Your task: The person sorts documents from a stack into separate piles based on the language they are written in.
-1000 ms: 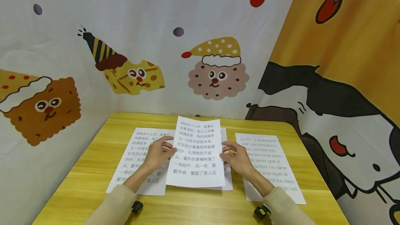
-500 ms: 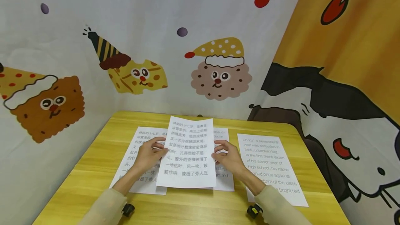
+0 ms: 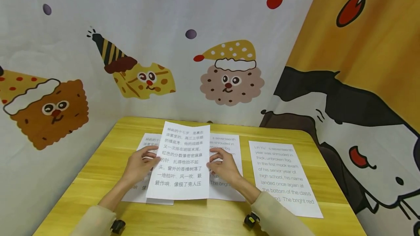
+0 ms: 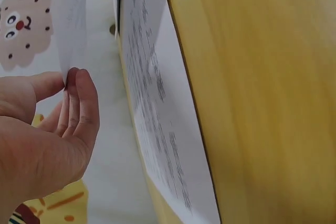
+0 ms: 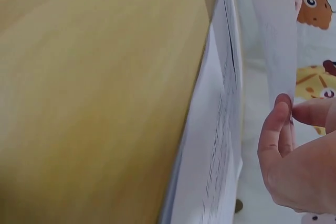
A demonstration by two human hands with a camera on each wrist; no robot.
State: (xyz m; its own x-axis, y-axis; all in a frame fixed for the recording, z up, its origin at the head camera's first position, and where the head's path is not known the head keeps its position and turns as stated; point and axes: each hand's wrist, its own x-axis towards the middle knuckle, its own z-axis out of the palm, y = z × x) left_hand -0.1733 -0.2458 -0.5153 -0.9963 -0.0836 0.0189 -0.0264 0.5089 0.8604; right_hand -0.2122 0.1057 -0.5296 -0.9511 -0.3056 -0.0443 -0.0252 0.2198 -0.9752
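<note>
A sheet of paper (image 3: 182,163) printed with Chinese text is held up above the table, tilted toward the head camera. My left hand (image 3: 139,165) pinches its left edge between thumb and fingertips; my right hand (image 3: 224,165) pinches the right edge the same way. In the left wrist view the thumb and fingers (image 4: 86,98) meet on the edge of the raised sheet. The right wrist view shows the same kind of pinch by the right fingers (image 5: 275,124). Behind the raised sheet lie a Chinese-text page (image 3: 149,139), mostly covered, and an English-text page (image 3: 226,145), partly covered.
Another English-text page (image 3: 279,174) lies at the right of the yellow wooden table (image 3: 197,219). A cartoon-printed curtain (image 3: 157,10) hangs behind the table and along its sides. Small black devices (image 3: 118,225) are strapped at both wrists.
Both hands have carried the raised sheet leftward, from over the middle English page to partly over the left Chinese page. More of the middle page now shows. The grip stays the same.
</note>
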